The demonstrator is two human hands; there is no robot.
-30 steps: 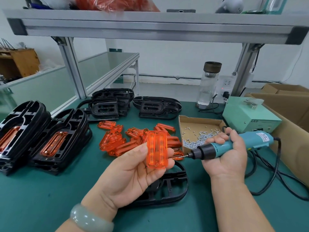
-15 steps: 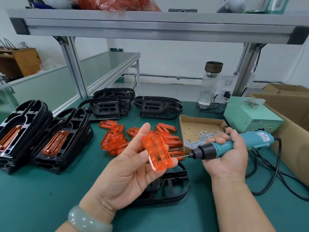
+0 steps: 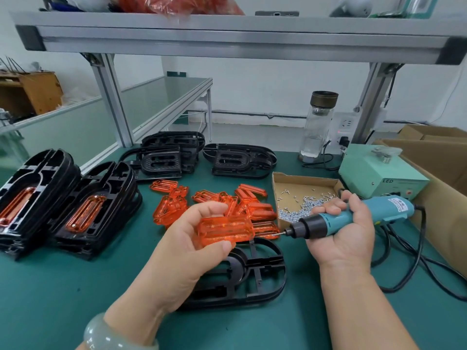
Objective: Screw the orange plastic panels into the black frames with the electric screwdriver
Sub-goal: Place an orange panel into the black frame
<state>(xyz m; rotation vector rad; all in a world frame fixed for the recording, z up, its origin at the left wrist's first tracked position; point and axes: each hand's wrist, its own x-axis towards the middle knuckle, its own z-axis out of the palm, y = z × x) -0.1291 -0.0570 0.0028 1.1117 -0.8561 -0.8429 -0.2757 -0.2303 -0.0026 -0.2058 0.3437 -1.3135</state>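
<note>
Mid-frame, one translucent ribbed orange panel (image 3: 225, 231) lies sideways, pinched by the left hand (image 3: 182, 253) between thumb and fingers, above one black oval frame (image 3: 255, 274) on the green mat (image 3: 75, 299). The right hand (image 3: 346, 238) grips one teal electric screwdriver (image 3: 336, 221), its bit near the panel's right end. Behind: heaped panels (image 3: 257, 210), overlapped beyond counting.

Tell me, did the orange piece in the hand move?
Yes. The orange panel in the left hand has turned: it stood on end, and now lies sideways above the black frame, one end toward the screw box.
</note>
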